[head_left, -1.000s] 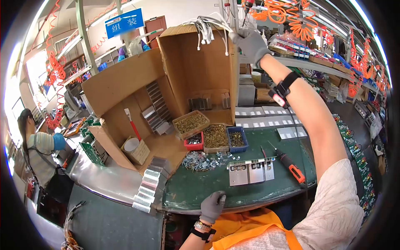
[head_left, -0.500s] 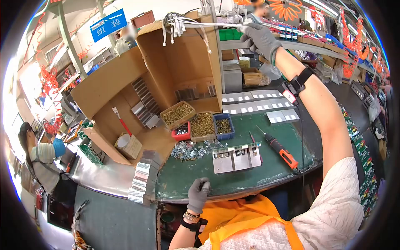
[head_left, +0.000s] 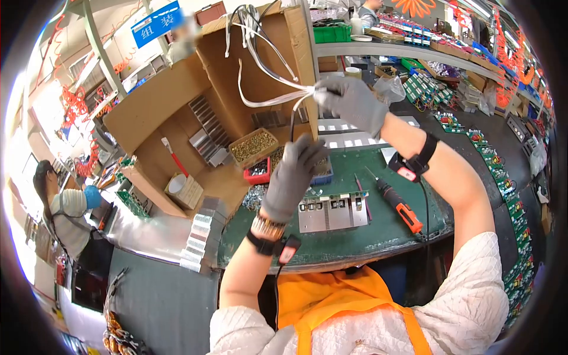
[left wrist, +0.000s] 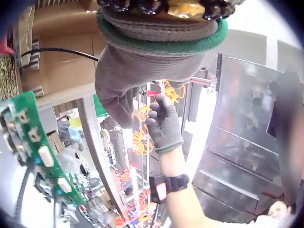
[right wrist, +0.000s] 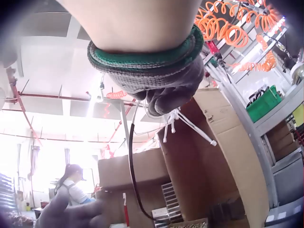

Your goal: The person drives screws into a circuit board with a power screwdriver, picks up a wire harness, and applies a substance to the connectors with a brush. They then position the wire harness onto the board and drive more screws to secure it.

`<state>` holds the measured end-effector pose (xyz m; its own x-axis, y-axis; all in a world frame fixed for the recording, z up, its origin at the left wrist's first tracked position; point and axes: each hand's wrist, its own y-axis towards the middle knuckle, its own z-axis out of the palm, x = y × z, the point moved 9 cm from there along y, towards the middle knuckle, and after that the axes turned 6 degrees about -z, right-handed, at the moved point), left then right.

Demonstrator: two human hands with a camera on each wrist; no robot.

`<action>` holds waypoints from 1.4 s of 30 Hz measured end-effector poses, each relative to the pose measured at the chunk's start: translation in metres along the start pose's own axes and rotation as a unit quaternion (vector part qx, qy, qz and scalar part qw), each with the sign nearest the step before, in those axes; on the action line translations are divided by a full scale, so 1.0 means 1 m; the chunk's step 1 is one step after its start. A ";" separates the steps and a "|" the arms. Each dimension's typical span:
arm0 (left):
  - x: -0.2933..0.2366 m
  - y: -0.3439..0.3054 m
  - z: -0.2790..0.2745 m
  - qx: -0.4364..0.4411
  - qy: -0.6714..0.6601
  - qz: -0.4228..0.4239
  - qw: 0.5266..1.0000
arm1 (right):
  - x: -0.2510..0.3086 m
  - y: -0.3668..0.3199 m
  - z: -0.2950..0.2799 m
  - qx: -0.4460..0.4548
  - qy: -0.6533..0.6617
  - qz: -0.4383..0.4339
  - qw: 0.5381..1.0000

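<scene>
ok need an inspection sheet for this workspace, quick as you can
surface: green bench top, pale scuffs near its front edge
job's things: white wires in the right hand; metal plates with a board along their far edge, on the bench
clutter: small loose metal parts heaped near the red bin; power screwdriver lying right of the plates
hands: right grips the wires; left hand open, holding nothing visible
cables: more white leads hang over the cardboard box; wire bundle at lower left
surroundings: another person at left; green crate on the shelf; circuit boards along the right
</scene>
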<state>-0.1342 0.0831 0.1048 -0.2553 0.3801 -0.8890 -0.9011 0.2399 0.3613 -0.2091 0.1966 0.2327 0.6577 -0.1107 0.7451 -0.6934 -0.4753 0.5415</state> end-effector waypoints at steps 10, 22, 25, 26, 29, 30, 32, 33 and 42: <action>0.000 -0.003 -0.018 -0.133 -0.182 -0.011 0.974 | -0.010 -0.063 0.052 0.135 -0.212 -0.054 0.966; -0.003 -0.081 -0.088 -0.220 -0.283 0.034 0.933 | 0.018 -0.155 0.038 0.203 -0.272 -0.137 0.931; -0.011 -0.096 -0.105 -0.242 -0.274 0.046 0.930 | 0.021 -0.202 0.046 0.218 -0.243 -0.190 0.926; -0.010 -0.099 -0.110 -0.259 -0.266 0.040 0.928 | 0.018 -0.217 0.048 0.210 -0.229 -0.197 0.930; -0.016 -0.107 -0.115 -0.292 -0.265 0.039 0.918 | -0.008 -0.258 0.057 0.249 -0.244 -0.148 0.925; -0.016 -0.106 -0.118 -0.278 -0.249 0.029 0.927 | -0.012 -0.263 0.057 0.246 -0.244 -0.147 0.927; -0.010 -0.108 -0.101 -0.256 -0.273 -0.005 0.927 | -0.042 -0.299 0.081 0.439 -0.171 -0.009 0.882; -0.016 -0.112 -0.072 -0.246 -0.149 -0.052 0.956 | -0.029 -0.298 0.083 0.410 -0.092 -0.060 0.906; 0.040 -0.132 0.089 0.038 0.038 -0.314 0.948 | 0.031 -0.141 0.006 0.087 0.000 -0.057 0.995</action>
<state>0.0053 0.1467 0.0464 0.2963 0.0749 -0.9522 -0.8562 0.4626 -0.2301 -0.0895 0.2549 0.1776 0.7289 -0.0476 0.6829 -0.5529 -0.6291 0.5463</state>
